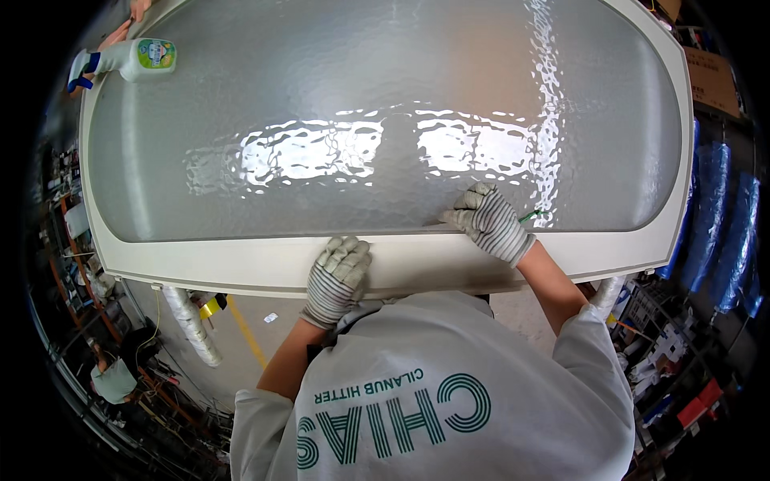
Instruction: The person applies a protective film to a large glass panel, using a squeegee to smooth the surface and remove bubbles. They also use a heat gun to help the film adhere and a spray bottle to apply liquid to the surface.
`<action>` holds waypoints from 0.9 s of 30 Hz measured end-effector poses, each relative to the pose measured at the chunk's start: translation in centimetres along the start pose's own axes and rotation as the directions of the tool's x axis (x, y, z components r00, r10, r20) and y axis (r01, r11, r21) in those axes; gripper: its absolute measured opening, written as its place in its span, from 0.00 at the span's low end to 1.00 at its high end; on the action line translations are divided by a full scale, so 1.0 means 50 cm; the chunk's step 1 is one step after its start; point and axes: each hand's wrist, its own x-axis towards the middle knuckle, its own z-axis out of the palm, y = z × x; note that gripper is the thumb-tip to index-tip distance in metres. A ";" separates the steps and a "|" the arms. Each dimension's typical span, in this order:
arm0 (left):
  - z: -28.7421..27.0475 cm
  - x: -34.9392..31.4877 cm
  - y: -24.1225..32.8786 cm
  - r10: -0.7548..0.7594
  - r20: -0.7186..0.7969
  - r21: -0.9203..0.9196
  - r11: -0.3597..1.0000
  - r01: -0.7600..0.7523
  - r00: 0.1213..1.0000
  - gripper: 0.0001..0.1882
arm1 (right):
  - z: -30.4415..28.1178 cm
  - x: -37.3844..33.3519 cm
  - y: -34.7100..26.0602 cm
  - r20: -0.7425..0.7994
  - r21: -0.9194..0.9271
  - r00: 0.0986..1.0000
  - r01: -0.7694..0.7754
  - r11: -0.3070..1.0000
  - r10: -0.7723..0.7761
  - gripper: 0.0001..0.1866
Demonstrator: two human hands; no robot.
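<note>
A large panel of grey textured glass lies before me in an off-white frame with rounded corners. My left hand, in a striped work glove, rests on the near frame rail with its fingers lying over it, holding nothing I can see. Further right, my right hand, also gloved, is closed in a pinch at the seam between glass and rail. A thin tool with a green end sticks out of its right side; the glove hides most of it. A small pointed piece shows by the fingertips, against the glass edge.
A white spray bottle with a blue trigger lies at the panel's far left corner, beside another person's hand. Wrapped legs support the frame. Blue plastic-wrapped rolls and a cardboard box stand at right; cluttered shelves line both sides.
</note>
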 end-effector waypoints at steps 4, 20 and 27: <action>-0.007 0.010 0.003 0.031 -0.018 0.021 0.999 -0.031 0.999 0.17 | 0.040 0.062 -0.065 -0.273 -0.091 0.958 0.066 0.994 -0.089 0.18; 0.042 0.195 0.138 -0.005 0.141 -0.556 0.827 0.083 0.990 0.19 | -0.031 -0.068 -0.013 -0.261 0.848 0.775 -0.100 0.520 0.575 0.11; -0.006 0.193 0.131 -0.336 0.357 -0.795 0.381 0.472 0.872 0.11 | -0.036 -0.068 -0.066 -0.175 0.946 0.811 -0.018 0.323 0.558 0.08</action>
